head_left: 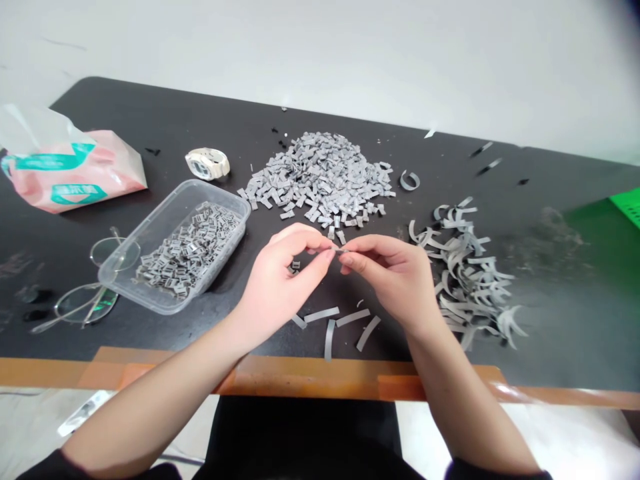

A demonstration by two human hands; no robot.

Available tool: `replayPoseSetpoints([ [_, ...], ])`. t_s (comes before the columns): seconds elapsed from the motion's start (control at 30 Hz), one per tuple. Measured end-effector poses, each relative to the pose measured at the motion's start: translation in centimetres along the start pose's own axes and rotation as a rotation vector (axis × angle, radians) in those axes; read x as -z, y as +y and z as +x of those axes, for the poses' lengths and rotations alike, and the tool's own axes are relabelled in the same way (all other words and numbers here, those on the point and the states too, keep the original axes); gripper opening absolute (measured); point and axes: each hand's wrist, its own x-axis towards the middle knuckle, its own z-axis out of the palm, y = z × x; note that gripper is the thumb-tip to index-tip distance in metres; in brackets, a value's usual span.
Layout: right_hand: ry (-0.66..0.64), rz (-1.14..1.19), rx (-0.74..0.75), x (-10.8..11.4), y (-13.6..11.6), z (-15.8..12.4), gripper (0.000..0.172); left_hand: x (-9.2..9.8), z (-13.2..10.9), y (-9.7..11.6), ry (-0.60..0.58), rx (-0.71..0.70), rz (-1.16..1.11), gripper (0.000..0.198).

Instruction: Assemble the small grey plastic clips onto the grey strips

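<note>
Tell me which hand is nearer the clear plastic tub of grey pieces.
Left. The left hand sits just right of the tub, not touching it; the right hand lies farther right, beside the curled strips. Both pinch a small grey piece.

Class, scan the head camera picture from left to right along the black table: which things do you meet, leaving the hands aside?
Pink tissue pack → clear plastic container → pile of small grey pieces → heap of curved grey strips → green crate at the right edge.
</note>
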Motion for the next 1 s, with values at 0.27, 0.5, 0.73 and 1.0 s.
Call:
replayPoseSetpoints([
  [0.27,-0.025,0.054,-0.06,0.2,0.3,0.3,0.012,0.1,0.2,-0.2,-0.013,0.036,-0.061,0.011],
  [0.5,-0.012,0.17,-0.138,0.1,1.4,1.3,0.013,0.9,1.5,-2.0,-0.122,0.116,0.097,0.02],
  [0.73,-0.032,0.071,-0.084,0.3,1.7,1.1,0.041,1.8,2.0,-3.4,-0.288,0.064,0.685,0.023],
  [1.0,-0.814,-0.718,0.096,-0.9,0.9,-0.9,0.012,1.9,0.9,-3.2,-0.514,0.033,0.904,0.01],
])
